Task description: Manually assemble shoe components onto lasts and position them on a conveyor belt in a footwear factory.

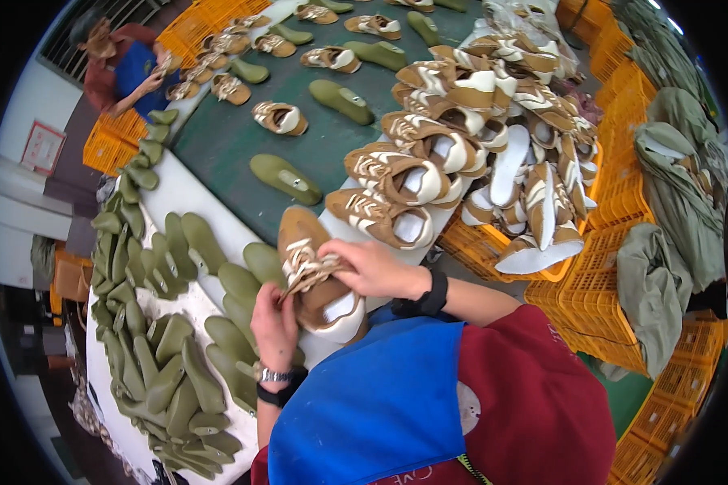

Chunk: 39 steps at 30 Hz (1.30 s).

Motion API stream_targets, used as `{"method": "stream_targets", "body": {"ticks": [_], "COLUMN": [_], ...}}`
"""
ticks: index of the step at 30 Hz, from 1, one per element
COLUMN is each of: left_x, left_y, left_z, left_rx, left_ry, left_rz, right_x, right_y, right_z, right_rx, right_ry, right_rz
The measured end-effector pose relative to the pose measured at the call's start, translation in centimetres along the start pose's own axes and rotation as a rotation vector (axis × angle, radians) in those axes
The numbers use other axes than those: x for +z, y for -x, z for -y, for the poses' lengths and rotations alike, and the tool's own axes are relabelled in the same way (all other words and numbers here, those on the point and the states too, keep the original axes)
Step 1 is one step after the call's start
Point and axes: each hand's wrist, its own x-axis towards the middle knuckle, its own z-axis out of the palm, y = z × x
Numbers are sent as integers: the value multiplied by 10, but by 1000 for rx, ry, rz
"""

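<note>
A brown and white lace-up shoe upper [323,303] lies toe-away at the table's near edge, between my hands. My right hand [370,268] pinches its white laces and tongue from the right. On the other side, my left hand [273,323] grips the left edge of the shoe's opening with thumb and fingers. White lining shows inside the heel. Left of the shoe, several green shoe lasts [239,291] lie in rows. Just to the right, similar brown shoe uppers [380,218] are lined up, partly stacked.
A dark green conveyor belt [226,145] carries spaced shoes and lasts. Many lasts [170,372] heap on the white table at left. Orange crates [582,283] with uppers and green cloth [655,283] stand at right. A co-worker [125,65] holds a shoe at far left.
</note>
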Motion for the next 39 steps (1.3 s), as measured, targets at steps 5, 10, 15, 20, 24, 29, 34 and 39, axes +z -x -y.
{"method": "stream_targets", "body": {"ticks": [5,10,15,20,24,29,34,39], "left_x": [14,22,12,31,28,23,35,44], "left_y": [-23,-33,-34,-36,-37,-29,-23,-24], "left_z": [-35,-62,-59,-73,-84,-79,-97,-98], "left_rx": [144,418,514,605,733,738,810,820], "left_ry": [-6,-287,-197,-131,-49,-25,-263,-310], "left_rz": [39,10,57,116,230,309,164,98], "right_x": [-9,-4,-8,-19,-23,-26,-18,-19], "right_y": [0,6,14,39,47,56,51,50], "right_z": [5,7,26,28,26,17,25,26], "right_rx": [-155,-228,-249,-232,-175,-126,-132,-129], "right_ry": [35,38,-24,-1,76,33,14,85], "right_rz": [-208,-264,-305,-393,-490,-469,-524,-505]}}
